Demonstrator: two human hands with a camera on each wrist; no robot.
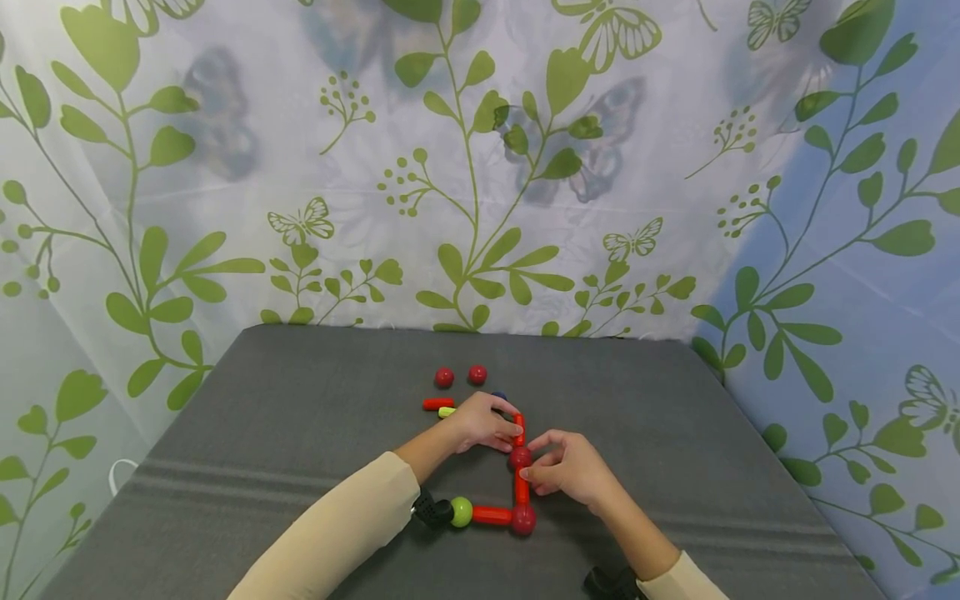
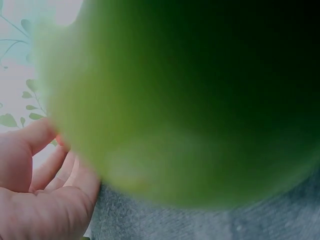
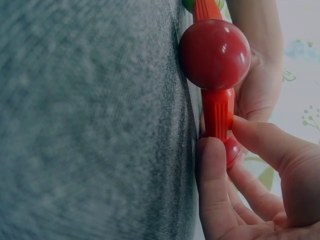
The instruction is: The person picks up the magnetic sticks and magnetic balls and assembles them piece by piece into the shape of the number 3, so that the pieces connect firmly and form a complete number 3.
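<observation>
In the head view, red rods and balls form an L-shaped chain on the grey table. It runs from a green ball (image 1: 461,512) along a red rod (image 1: 491,516) to a corner red ball (image 1: 523,519), then away through a second rod (image 1: 522,487) to another red ball (image 1: 521,457). My left hand (image 1: 483,423) pinches a red rod (image 1: 519,429) at the chain's far end. My right hand (image 1: 572,473) holds that last ball between thumb and finger, beside the second rod. The blurred green ball (image 2: 200,150) hides much of the left wrist view.
Beyond my left hand lie two loose red balls (image 1: 445,377), a red rod (image 1: 438,404), a partly covered yellow rod (image 1: 446,412) and a blue piece (image 1: 498,396). A leaf-patterned curtain (image 1: 480,208) hangs behind the table (image 1: 337,358).
</observation>
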